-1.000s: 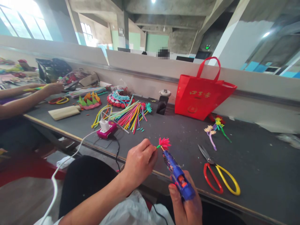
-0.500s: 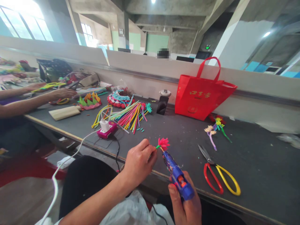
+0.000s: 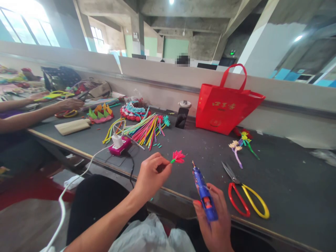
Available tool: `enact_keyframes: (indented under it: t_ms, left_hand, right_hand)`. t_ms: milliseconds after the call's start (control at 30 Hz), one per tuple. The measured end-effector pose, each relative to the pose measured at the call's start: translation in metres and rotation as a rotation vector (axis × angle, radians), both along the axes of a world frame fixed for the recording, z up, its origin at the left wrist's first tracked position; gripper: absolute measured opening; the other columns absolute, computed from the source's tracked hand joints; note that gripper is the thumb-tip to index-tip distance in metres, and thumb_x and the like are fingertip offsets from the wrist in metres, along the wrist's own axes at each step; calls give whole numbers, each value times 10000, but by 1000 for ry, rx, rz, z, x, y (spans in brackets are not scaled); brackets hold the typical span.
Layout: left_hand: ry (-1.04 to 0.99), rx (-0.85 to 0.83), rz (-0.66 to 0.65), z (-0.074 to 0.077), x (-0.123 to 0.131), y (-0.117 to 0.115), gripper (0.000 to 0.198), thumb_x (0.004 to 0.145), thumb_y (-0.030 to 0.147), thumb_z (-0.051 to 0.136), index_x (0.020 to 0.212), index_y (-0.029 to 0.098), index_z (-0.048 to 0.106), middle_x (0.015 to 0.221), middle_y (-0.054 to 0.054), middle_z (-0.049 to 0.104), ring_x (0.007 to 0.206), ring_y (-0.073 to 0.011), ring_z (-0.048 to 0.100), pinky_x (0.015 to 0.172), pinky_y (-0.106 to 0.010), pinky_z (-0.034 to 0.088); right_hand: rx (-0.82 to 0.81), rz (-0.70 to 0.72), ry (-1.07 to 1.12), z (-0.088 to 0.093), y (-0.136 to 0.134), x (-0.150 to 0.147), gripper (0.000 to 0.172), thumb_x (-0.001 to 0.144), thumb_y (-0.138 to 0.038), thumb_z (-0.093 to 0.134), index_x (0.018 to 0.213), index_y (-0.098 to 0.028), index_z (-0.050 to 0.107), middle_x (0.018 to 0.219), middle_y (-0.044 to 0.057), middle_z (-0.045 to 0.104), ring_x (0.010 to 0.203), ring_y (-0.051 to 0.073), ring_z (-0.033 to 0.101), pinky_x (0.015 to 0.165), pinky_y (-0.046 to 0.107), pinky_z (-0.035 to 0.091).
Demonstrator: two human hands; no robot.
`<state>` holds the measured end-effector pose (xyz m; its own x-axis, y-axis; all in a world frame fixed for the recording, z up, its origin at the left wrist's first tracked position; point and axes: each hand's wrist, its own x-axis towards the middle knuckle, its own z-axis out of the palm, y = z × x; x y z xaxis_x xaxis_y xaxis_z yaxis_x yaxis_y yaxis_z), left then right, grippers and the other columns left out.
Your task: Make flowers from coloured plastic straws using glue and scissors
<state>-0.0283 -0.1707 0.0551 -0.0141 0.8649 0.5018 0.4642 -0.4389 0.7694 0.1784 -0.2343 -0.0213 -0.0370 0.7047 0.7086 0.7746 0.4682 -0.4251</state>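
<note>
The left hand (image 3: 156,169) pinches, between thumb and fingertips, the thin green stem (image 3: 172,161) of a small pink flower with pointed, soft-looking petals (image 3: 179,157). The flower is held up over the black-topped bench (image 3: 291,189), a little in from its near edge. The right hand (image 3: 216,218) is closed around a slim blue plastic glue gun with a metal nozzle (image 3: 202,190), over that same edge; the nozzle stands apart from the petals. To its right, near the bench's near edge, lie steel scissors with one red and one yellow handle (image 3: 237,182).

The flower looks very light, its petals soft and easily crushed, its stem probably bendable yet stiff enough to carry the head; the stem just below the petals seems the best hold. The gun, likely heavier and hot at the nozzle, is best gripped by its handle
</note>
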Motion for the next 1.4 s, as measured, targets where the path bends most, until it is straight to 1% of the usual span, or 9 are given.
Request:
enact_keyframes:
  t_ms: [267,467,600,700,833,933,1033,1233,1400]
  left_hand:
    - [-223,-137,-72,-9,0,2,179,818,244,673,661,162,644,654,17,543,581,-99,486,524,-215,382]
    - [-75,143,-128,-7,2,-5,80,862,187,657,802,172,707,803,-38,638,686,-122,596,599,-222,468]
    - [26,282,-218,-4,0,-11,96,889,171,634,906,193,726,864,-62,674,749,-140,645,665,-237,522]
    - [6,285,-309,-2,0,-14,107,884,172,648,938,198,737,885,-72,693,772,-150,663,689,-247,533]
    - [-190,90,-493,-2,8,-18,91,879,227,671,868,185,751,828,-73,693,744,-157,649,670,-261,519]
    - [-402,-156,-619,-3,15,-23,145,861,288,699,798,173,760,778,-72,676,731,-165,627,679,-288,512]
    - [-581,-363,-653,-5,20,-28,146,802,313,764,772,170,769,774,-61,661,728,-157,605,687,-292,493]
    - [-715,-548,-627,-9,23,-31,151,744,311,810,730,166,769,734,-30,624,654,-112,519,586,-238,405]
    - [-803,-678,-594,-15,26,-30,135,733,279,812,738,157,755,681,-1,598,563,-68,473,534,-209,357]
  right_hand:
    - [-188,-248,-309,-25,67,29,449,927,-636,458,978,-196,531,872,98,623,848,282,630,716,379,500]
    - [-343,-265,-312,-36,95,38,332,850,-505,662,920,-193,576,849,93,619,811,282,634,676,361,488]
    - [-358,-227,-283,-28,91,38,323,800,-407,729,991,-172,614,915,106,642,907,285,634,778,387,502]
    - [-326,-121,-82,-6,73,29,265,861,-365,648,1052,-182,638,1033,116,654,965,261,629,833,407,515]
    - [-383,276,426,32,44,6,216,924,-350,587,1073,-224,679,1038,68,676,911,192,655,796,335,548]
    - [-361,487,571,47,35,-7,267,883,-444,649,1034,-235,717,1031,69,680,929,211,653,763,326,556]
    - [-398,603,636,48,36,-11,273,853,-487,679,893,-222,730,956,55,666,827,190,641,689,300,546]
    - [-542,626,703,42,39,-12,334,848,-511,669,754,-191,653,804,18,587,683,143,552,575,247,473]
    - [-458,507,601,36,36,-16,259,919,-436,594,853,-194,659,729,-6,578,633,126,519,580,228,449]
